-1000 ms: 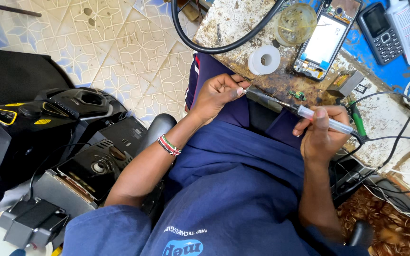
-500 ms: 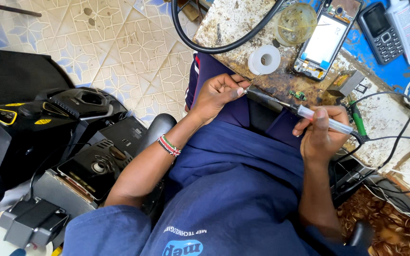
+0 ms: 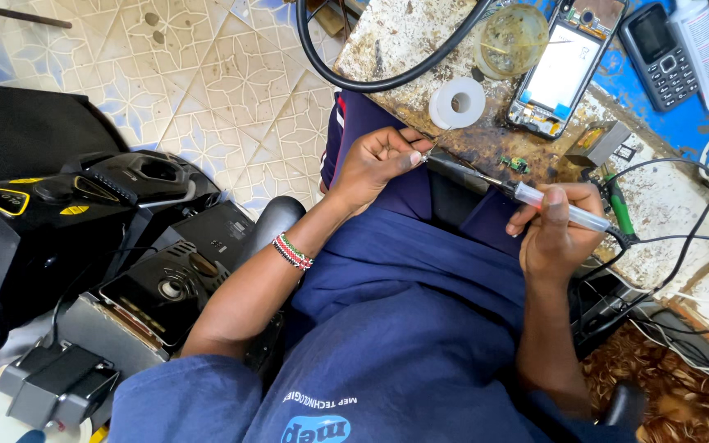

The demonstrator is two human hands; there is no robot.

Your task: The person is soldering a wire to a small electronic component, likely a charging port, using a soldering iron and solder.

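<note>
Now | right hand fingers grasping soldering iron | left hand pinching its tip | glass jar: contents unclear

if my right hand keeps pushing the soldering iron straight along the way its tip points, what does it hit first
Most likely your left hand. The right hand aims the soldering iron up-left, and its tip sits right at the left fingertips, which seem to pinch something too small to make out. Depth is unclear.
</note>
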